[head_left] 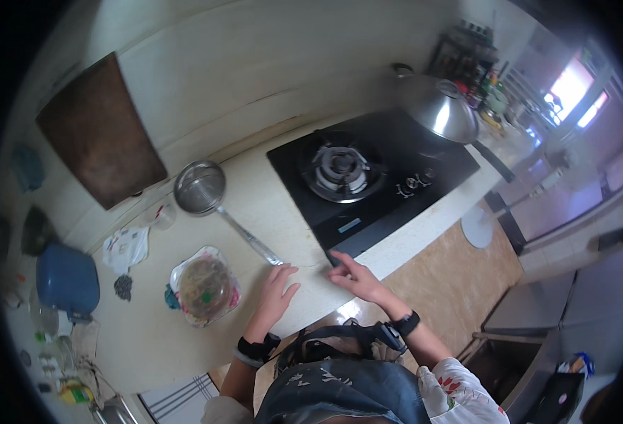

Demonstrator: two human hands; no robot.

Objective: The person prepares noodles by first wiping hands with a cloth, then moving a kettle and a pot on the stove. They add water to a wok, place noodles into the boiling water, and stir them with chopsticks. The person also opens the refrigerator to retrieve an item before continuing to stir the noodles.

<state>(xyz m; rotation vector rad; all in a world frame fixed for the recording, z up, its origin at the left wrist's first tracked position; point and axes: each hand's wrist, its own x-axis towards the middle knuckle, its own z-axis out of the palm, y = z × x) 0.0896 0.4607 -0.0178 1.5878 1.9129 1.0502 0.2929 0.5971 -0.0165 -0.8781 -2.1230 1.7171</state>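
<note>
My left hand (278, 293) is over the pale countertop (269, 244), its fingertips at the handle end of a metal strainer ladle (201, 188); whether they touch it I cannot tell. Nothing is gripped in it. Empty and with fingers apart, my right hand (356, 276) hovers at the near corner of the black gas stove (351, 233). Left of my left hand, a bowl of food (205, 289) with a green piece in it rests on a floral plate (235, 302). The stove's visible burner (343, 164) has no pan on it.
A brown cutting board (104, 132) leans against the wall. A pan with a domed metal lid (444, 108) covers the stove's far side, its handle jutting past the edge. A plastic bag (126, 249), a steel scrubber (123, 287) and a blue container (67, 278) lie to the left.
</note>
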